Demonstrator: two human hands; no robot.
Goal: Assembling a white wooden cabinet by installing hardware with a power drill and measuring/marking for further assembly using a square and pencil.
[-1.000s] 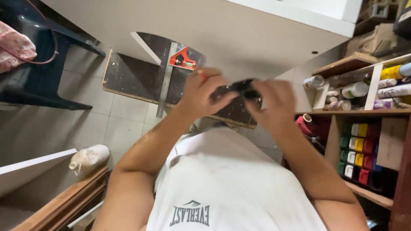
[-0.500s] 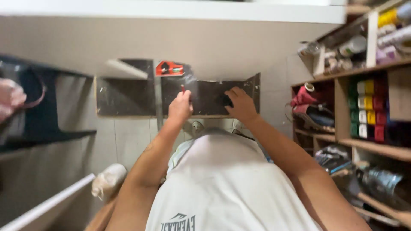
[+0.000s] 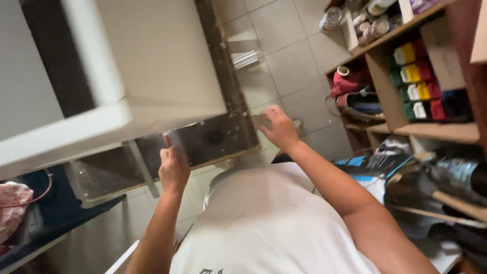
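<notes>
Hands on the job: left hand (image 3: 174,170) has its fingers clenched on the dark board (image 3: 210,139) at its near edge, under the pale bench (image 3: 152,66); right hand (image 3: 278,128) rests open-fingered at the board's right end. Board not yet free. Rightward, shelf (image 3: 436,132) shows yellow, red, green boxes (image 3: 418,83).
</notes>
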